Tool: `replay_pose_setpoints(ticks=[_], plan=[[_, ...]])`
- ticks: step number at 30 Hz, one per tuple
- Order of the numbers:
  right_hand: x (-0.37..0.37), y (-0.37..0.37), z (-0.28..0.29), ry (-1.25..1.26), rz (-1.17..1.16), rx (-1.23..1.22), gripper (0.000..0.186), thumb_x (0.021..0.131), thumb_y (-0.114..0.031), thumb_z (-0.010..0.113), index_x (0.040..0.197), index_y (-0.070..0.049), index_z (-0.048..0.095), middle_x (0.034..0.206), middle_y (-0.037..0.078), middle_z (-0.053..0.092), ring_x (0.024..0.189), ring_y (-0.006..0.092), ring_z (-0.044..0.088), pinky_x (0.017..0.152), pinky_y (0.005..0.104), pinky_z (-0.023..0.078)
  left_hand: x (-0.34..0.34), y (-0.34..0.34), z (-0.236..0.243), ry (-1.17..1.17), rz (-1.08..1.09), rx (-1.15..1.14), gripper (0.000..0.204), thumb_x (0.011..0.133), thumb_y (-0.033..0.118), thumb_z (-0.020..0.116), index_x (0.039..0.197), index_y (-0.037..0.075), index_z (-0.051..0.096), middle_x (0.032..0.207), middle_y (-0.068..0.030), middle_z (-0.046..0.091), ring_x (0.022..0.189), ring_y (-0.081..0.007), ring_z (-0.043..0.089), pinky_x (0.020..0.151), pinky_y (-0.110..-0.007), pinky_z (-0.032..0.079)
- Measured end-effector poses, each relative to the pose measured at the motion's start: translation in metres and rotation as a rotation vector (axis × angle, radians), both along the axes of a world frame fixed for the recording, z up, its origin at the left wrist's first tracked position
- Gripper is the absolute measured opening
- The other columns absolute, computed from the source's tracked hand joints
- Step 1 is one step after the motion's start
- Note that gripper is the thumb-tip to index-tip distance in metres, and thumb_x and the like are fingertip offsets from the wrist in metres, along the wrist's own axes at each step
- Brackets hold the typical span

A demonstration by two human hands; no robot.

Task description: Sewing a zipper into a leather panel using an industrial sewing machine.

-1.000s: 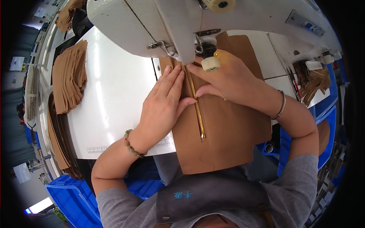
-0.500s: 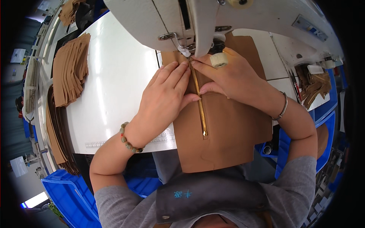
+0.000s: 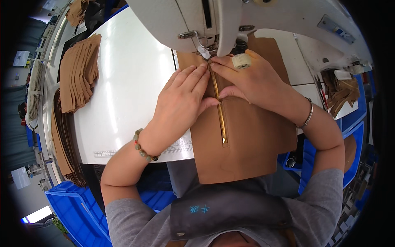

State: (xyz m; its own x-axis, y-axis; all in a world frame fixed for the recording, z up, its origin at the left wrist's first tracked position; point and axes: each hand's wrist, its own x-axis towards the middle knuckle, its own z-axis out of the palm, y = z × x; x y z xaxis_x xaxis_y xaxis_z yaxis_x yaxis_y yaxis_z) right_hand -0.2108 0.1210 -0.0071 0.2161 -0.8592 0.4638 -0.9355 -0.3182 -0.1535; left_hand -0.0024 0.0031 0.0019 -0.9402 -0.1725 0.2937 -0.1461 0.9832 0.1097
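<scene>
Stack (image 3: 78, 78) of tan pcs lying far left on table (image 3: 131, 90). L hand (image 3: 181, 103): fingers together, pressing flat on panel (image 3: 242, 144), just left of zipper (image 3: 220, 111). R hand (image 3: 251, 80): fingers bent, tips pressing panel right of zipper, under machine (image 3: 230, 20). Panel hanging over table's near edge.

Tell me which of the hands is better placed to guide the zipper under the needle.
Probably the right hand: its fingertips sit beside the zipper nearest the presser foot; the left hand lies flat farther back.
</scene>
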Motion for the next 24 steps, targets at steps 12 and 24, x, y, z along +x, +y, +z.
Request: replay_pose_setpoints(ticks=[12,24], plan=[[-0.0013,-0.0022,0.0003,-0.005,-0.007,0.001,0.047,0.078,-0.041,0.079,0.105,-0.004,0.069,0.105,0.010,0.069,0.108,0.0277,0.064,0.100,0.0411,0.048,-0.0009,-0.0013,-0.0034,0.009,0.035,-0.024,0.067,0.086,0.044,0.075,0.134,-0.002,0.064,0.140,-0.0122,0.065,0.132,-0.0307,0.058,0.114,-0.049,0.044],[-0.0006,0.0006,-0.0025,0.253,-0.178,-0.049,0.051,0.076,-0.058,0.076,0.103,-0.014,0.071,0.078,0.000,0.061,0.078,0.0195,0.064,0.077,0.0334,0.045,0.0008,-0.0030,-0.0052,0.019,0.029,-0.091,0.064,0.090,0.046,0.071,0.131,-0.003,0.066,0.140,-0.0119,0.065,0.126,-0.0295,0.061,0.108,-0.046,0.046]])
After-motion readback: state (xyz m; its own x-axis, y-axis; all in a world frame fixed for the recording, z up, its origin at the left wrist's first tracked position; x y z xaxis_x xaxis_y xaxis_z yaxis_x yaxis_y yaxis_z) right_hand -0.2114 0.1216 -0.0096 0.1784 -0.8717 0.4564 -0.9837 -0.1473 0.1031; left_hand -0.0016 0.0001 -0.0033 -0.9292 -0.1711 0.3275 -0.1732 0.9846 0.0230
